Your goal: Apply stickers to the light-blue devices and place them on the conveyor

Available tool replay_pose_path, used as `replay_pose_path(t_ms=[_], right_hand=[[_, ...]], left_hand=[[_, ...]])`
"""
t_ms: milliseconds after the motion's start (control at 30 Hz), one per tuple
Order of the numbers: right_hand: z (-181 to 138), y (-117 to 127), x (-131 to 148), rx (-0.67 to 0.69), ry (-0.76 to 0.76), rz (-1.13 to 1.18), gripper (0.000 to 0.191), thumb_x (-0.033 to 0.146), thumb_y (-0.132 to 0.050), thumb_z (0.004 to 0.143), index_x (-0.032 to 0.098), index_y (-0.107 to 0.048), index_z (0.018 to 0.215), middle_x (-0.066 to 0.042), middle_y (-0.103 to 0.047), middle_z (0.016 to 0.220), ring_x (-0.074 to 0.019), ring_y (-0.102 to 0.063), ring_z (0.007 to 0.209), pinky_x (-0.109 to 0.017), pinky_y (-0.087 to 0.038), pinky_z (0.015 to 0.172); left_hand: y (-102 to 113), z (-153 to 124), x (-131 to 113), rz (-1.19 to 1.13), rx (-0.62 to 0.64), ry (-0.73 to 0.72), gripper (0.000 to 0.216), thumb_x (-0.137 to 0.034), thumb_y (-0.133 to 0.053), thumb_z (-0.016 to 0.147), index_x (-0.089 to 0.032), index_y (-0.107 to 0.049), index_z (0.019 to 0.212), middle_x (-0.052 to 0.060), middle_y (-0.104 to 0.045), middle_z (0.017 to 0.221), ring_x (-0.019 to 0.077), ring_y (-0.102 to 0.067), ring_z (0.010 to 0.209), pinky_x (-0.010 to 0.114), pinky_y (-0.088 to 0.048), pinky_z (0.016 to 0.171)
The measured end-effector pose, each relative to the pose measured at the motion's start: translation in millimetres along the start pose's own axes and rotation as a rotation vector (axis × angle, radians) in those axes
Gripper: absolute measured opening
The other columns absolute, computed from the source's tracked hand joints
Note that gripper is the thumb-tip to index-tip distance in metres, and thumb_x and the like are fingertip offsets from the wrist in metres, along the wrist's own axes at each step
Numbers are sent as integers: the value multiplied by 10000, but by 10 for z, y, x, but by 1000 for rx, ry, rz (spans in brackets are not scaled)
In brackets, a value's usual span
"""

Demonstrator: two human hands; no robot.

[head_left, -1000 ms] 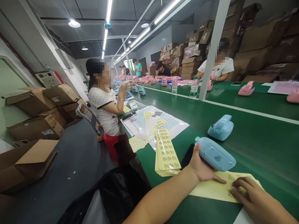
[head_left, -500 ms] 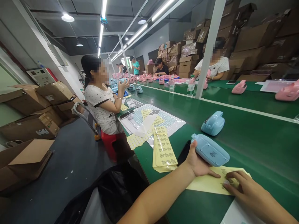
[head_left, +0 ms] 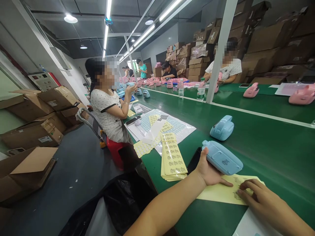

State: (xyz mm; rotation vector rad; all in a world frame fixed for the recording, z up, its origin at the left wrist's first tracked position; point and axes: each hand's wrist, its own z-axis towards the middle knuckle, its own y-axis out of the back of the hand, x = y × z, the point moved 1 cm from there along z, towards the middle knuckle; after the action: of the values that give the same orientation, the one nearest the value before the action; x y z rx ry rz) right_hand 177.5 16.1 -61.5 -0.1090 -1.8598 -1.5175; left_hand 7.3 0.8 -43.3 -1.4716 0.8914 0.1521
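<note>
My left hand (head_left: pixel 208 168) is closed on a light-blue plastic casing (head_left: pixel 223 157), thumb at its left end and fingers underneath. A small dark printed label shows on the casing's upturned face. Beneath it, the fingertips of that hand touch a yellow sticker sheet (head_left: pixel 219 194) on the table. With thumb and forefinger together, my right hand (head_left: pixel 261 198) pinches at a printed sticker (head_left: pixel 237 195) on this sheet; the fingers partly cover it. Another light-blue casing (head_left: pixel 222 127) stands just beyond. To the left lies a banded stack of yellow sticker sheets (head_left: pixel 173 159).
The green table (head_left: pixel 270 144) carries a large printed sheet (head_left: pixel 182 127), a phone (head_left: pixel 133 120) and water bottles (head_left: pixel 201 89). A black bag (head_left: pixel 128 200) hangs below its left edge. One co-worker (head_left: pixel 108 108) sits at left; others work farther along. Pink casings (head_left: pixel 251 90) stand across the divider.
My right fingertips have shifted slightly on the yellow sheet. My left hand keeps its hold on the casing, almost still. The nearest co-worker's hands have moved a little.
</note>
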Motion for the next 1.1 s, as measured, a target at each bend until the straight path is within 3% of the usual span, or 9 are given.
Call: replay_pose_path(t_ms=[333,567,767,967,1033,1100], right_hand=[[26,-77,-131,-46,44,-25,425,566,-342,667,229,-601,645,-121,-607,886,-243,-611,703,-345,-496,537],[19,-62,-75,-76,51,-28,402,543,-347,668,232,-598,624,-120,-622,857,-251,-610,711,-342,-494,537],[0,-48,-124,-100,23,35,416,535,-383,708,204,-603,833,-118,-650,917,-270,-626,767,-364,-505,615],[-58,233,-45,-133,-61,355,475,587,-449,757,204,-566,1013,-114,-632,1004,-254,-613,837,-358,-497,713],[-113,353,40,-134,-1,602,541,613,-524,728,214,-514,1094,-122,-569,1138,-254,-571,978,-360,-479,810],[-168,447,135,-20,125,905,741,673,-562,676,246,-382,1255,-125,-470,1268,-257,-504,1104,-378,-453,875]], left_hand=[[-15,-8,-9,27,3,1,1224,-757,-594,366,-261,-159,1397,125,-117,1497,422,-68,1336,706,23,932],[-18,-10,-1,49,0,3,1143,-758,-552,432,-250,-191,1391,129,-130,1495,417,-84,1335,693,-1,939],[5,15,4,41,-41,2,1114,-753,-552,440,-255,-221,1380,127,-168,1486,419,-117,1326,693,-18,936],[-45,51,92,-40,1,-22,1124,-748,-612,361,-181,-378,1303,167,-363,1385,411,-279,1258,582,-161,980],[-132,-2,100,-80,20,-32,1064,-757,-604,379,-155,-445,1242,176,-450,1303,394,-361,1201,536,-243,954],[-217,-76,70,-105,52,-26,992,-792,-527,459,-167,-461,1226,159,-509,1237,384,-421,1147,524,-299,912]])
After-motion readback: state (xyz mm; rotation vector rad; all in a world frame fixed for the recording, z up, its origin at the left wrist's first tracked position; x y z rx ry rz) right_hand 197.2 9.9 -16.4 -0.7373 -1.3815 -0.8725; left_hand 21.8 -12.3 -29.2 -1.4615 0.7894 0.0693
